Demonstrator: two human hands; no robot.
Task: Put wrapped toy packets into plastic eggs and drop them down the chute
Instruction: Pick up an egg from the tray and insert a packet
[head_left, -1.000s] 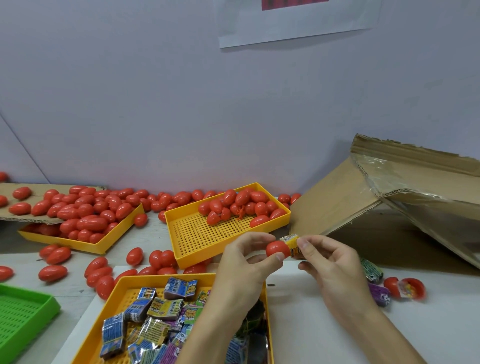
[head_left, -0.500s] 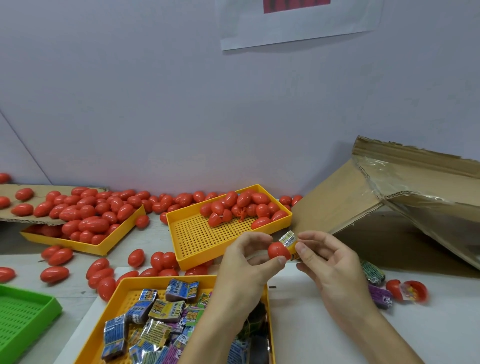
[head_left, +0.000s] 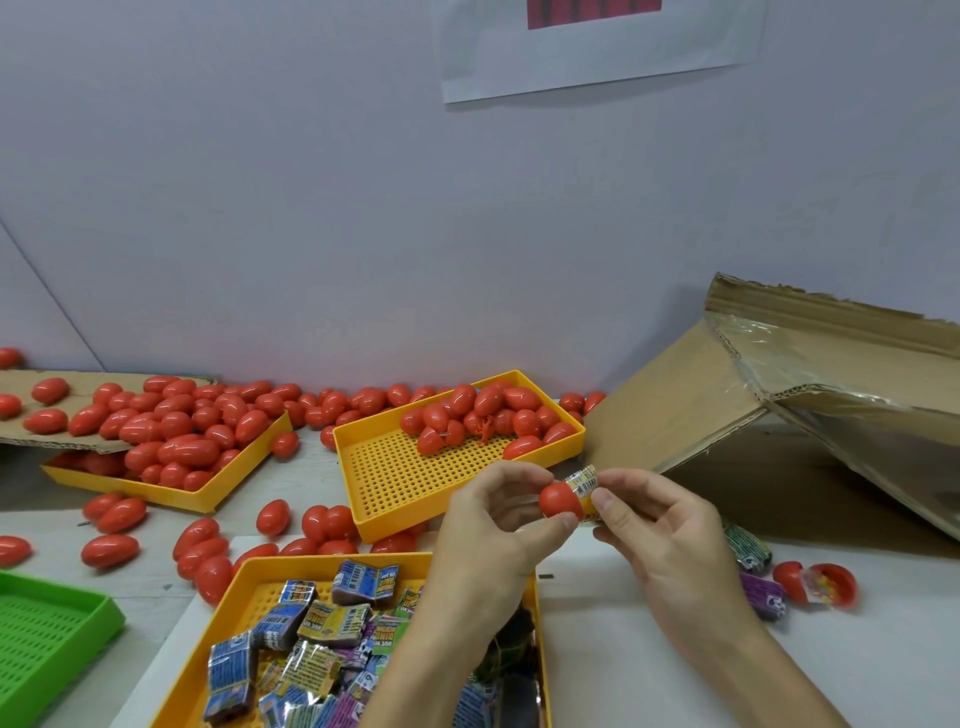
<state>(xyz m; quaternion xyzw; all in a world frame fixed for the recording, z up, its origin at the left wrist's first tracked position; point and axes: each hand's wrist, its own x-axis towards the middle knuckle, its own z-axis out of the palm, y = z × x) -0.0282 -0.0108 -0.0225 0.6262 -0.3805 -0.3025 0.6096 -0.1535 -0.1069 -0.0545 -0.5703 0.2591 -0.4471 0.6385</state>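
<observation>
My left hand (head_left: 493, 525) pinches a red plastic egg half (head_left: 558, 501) between thumb and fingers. A yellow wrapped toy packet (head_left: 584, 486) sticks out of that half, and my right hand (head_left: 654, 525) pinches the packet's outer end. Both hands hover above the white table, just in front of the yellow tray of red egg halves (head_left: 395, 483). Below my left forearm lies a yellow tray of wrapped toy packets (head_left: 311, 634). The cardboard chute (head_left: 737, 415) slopes down at the right.
A third yellow tray heaped with closed red eggs (head_left: 171, 441) stands at the left, with loose eggs scattered around it. A green tray (head_left: 47, 634) sits at the lower left. An open egg with a toy (head_left: 821, 584) and two loose packets (head_left: 748, 551) lie right of my right hand.
Both hands have kept their hold on the egg half and packet and shifted slightly; the packet has turned, so its barcode end now shows on top.
</observation>
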